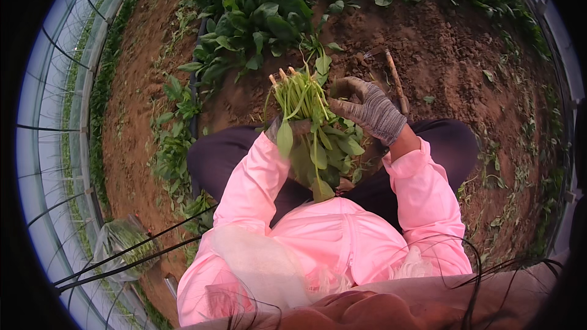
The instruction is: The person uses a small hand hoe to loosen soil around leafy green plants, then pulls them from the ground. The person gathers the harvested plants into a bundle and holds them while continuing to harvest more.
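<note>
A bunch of spinach (300,96) lies in my gloved left hand (298,127), its cut root ends pointing away from me and its leaves hanging toward my lap. The stems and leaves partly hide that hand. At the bunch's right side is my right hand (351,98), in a grey knitted glove with soiled fingers. Its thumb and fingers are curved apart close to the stems; whether they touch a stem is hard to tell. Beyond my right hand, a small sickle with a wooden handle (395,78) rests on the soil, its blade (375,52) pointing left.
Growing spinach plants (275,13) stand in front of me. A dark irrigation hose (194,101) runs along the left beside loose leafy plants (176,156). A clear plastic bag of greens (126,243) sits at the lower left, near the greenhouse wall (50,128). Bare soil (449,68) extends to the right.
</note>
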The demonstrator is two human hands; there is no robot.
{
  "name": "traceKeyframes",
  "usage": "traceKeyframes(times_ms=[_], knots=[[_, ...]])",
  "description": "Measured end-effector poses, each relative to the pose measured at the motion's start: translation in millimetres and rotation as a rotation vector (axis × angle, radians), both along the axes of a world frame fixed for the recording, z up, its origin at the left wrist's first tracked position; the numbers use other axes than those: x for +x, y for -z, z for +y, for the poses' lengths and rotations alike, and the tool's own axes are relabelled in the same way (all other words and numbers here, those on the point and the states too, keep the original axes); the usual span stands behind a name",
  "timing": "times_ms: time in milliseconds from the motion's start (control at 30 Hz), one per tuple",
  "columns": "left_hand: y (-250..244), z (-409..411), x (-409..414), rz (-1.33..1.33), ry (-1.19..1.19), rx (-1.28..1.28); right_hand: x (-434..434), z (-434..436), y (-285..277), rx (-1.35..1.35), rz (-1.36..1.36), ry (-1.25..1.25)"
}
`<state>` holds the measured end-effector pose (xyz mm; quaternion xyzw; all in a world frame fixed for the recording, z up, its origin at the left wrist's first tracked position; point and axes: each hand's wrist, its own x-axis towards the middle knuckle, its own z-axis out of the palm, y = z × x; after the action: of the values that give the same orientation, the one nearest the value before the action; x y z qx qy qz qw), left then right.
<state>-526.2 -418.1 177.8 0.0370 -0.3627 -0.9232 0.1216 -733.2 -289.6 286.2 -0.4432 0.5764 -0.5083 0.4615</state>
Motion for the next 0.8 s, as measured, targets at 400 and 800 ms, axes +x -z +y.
traceKeyframes(times_ms=[400, 800], knots=[[-65, 26, -17, -0.300, -0.245, -0.044, -21, -1, -18, -0.447, 0.876, 0.659], [-65, 28, -43, -0.209, -0.338, -0.342, 19, -15, -11, -0.487, 1.155, 0.272]])
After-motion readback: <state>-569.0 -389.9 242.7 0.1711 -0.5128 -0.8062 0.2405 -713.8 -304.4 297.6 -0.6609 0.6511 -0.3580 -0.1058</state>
